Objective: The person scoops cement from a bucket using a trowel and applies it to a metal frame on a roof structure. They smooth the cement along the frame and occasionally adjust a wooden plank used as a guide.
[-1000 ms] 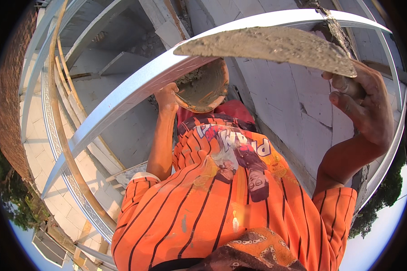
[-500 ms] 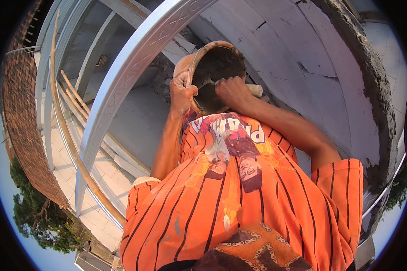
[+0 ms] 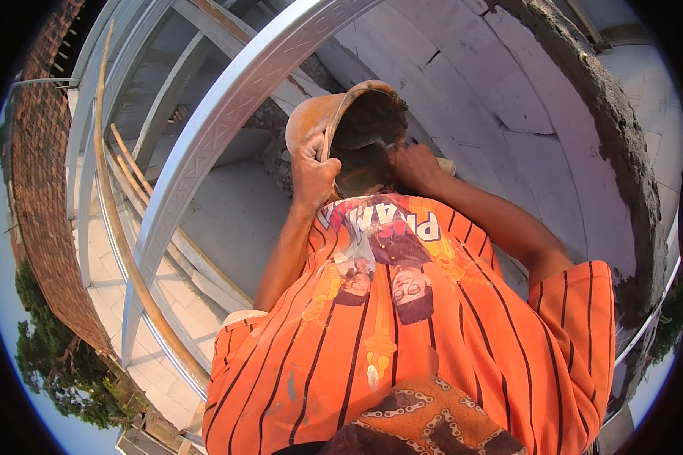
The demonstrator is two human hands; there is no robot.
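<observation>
Biggest in my view is the white block wall [image 3: 508, 144], curving away ahead, with a rough grey mortar bed [image 3: 622, 152] along its top edge on my right. A pale metal beam [image 3: 228, 129] sweeps diagonally across the left, with wooden poles [image 3: 121, 227] and lower framing beyond it, well below. My orange striped shirt [image 3: 402, 341] fills the lower middle.

The pan [image 3: 349, 121], orange and crusted, sits tilted just above my chest, its mouth turned toward me and its inside dark with mortar [image 3: 368, 129]. My left hand [image 3: 313, 171] is clamped on the pan's near rim, thumb over the edge, holding it up. My right hand [image 3: 413, 163] is closed around something at the pan's mouth. It looks like a tool handle, but I can't make out the blade, which seems buried in the mortar.

I judge this to be the loading step: scooping mortar out of the pan. The next move calls for a steady left grip to keep the pan from tipping, a clean lift of the load, and a swing out to the right toward the mortar bed without spilling over the drop on the left.
</observation>
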